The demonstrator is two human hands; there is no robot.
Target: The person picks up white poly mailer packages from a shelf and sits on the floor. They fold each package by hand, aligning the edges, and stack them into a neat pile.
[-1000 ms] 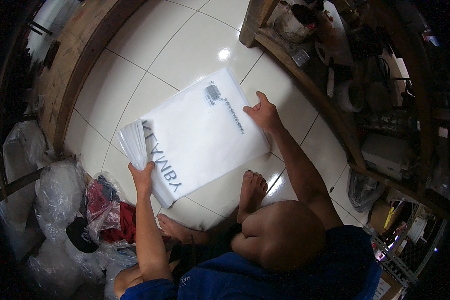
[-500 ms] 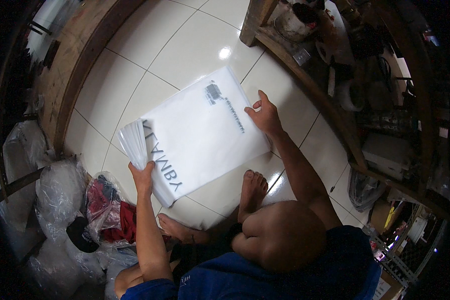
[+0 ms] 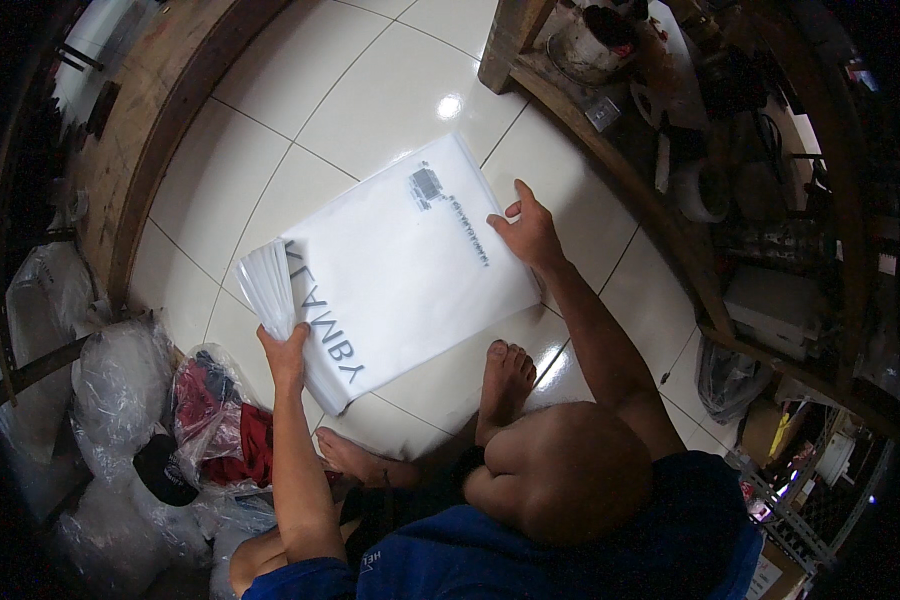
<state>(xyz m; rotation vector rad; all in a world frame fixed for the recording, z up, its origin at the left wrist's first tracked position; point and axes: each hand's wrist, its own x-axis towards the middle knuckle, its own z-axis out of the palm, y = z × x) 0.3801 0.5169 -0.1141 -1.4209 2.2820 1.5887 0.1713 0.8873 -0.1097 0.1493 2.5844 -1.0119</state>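
Note:
A flat stack of white plastic bags (image 3: 400, 270) with dark printing lies on the tiled floor, tilted up toward the right. Its left edge is bunched into several folded layers, and there my left hand (image 3: 285, 352) grips it, thumb on top and the other fingers hidden underneath. At the stack's right edge is my right hand (image 3: 532, 232). Its thumb tip reaches the edge, the index finger stretches away from the thumb, and the remaining fingers are partly curled. No grip shows in that hand.
My bare feet (image 3: 507, 385) are close to the stack's near edge. Clear plastic sacks (image 3: 125, 380) and a bundle of red cloth (image 3: 242, 440) lie at the left, with a black cap (image 3: 163, 470). A wooden bench (image 3: 155, 130) and a cluttered wooden shelf (image 3: 610, 170) flank the floor.

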